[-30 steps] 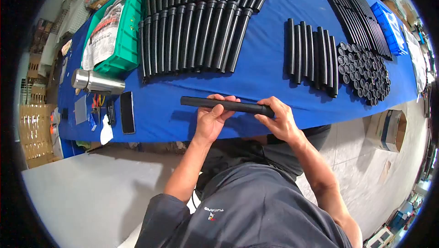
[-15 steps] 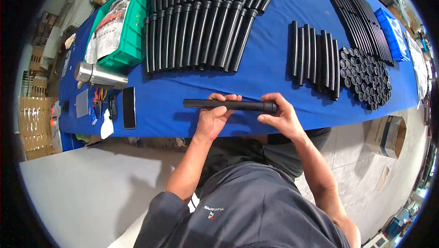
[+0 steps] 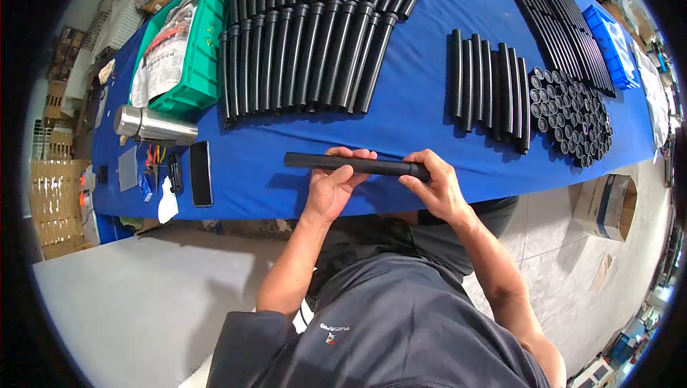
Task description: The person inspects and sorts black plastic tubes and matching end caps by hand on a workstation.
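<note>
A black tube (image 3: 383, 166) lies level across my two hands above the front edge of the blue-covered table. Near its middle, my left hand (image 3: 331, 191) is closed around it, thumb in front and fingers behind. My right hand (image 3: 441, 189) grips the tube's right end, where a wider black cap sits partly hidden by the fingers. Beyond my hands, capped black tubes (image 3: 308, 59) lie side by side in two rows. To the right lie several tubes without visible wide caps (image 3: 490, 91), beside a cluster of round black caps (image 3: 570, 119).
At left stand a green crate (image 3: 202, 66) with newspaper in it, a steel flask (image 3: 161, 127), a phone (image 3: 201, 173) and small pliers (image 3: 154, 159). Thin black rods (image 3: 554, 26) and a blue basket (image 3: 612, 48) are at far right. A cardboard box (image 3: 608, 205) sits on the floor.
My right hand has shifted slightly left and closed its fingers and thumb over the tube's capped end. My left hand keeps its hold. The camera view has shifted a little.
</note>
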Action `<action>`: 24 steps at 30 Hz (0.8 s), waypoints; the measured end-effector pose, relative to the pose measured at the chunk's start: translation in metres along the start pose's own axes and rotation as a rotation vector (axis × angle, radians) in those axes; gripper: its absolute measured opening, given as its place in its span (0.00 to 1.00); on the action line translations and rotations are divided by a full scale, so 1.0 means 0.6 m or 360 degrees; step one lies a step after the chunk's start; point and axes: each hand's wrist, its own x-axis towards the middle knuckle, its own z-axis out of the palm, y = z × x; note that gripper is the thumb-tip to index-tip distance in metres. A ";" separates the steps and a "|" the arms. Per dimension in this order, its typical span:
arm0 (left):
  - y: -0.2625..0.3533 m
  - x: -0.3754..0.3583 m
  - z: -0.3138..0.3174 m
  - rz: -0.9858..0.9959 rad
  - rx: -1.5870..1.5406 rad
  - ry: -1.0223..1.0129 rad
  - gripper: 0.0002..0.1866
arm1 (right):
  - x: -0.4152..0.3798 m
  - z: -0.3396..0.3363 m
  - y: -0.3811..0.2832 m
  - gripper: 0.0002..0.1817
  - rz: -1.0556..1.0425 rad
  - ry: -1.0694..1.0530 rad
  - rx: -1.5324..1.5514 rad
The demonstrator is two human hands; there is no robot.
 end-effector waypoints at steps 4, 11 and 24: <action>0.001 0.004 0.006 -0.0012 -0.0005 -0.0014 0.16 | -0.001 0.012 -0.008 0.19 -0.0293 0.0076 -0.0118; -0.001 0.000 0.006 -0.0003 0.0123 0.0002 0.16 | -0.005 0.005 -0.011 0.20 -0.0188 -0.0050 -0.0232; 0.000 -0.001 0.006 -0.0014 0.0063 -0.0015 0.15 | -0.001 0.003 -0.011 0.22 -0.0131 -0.0067 -0.0231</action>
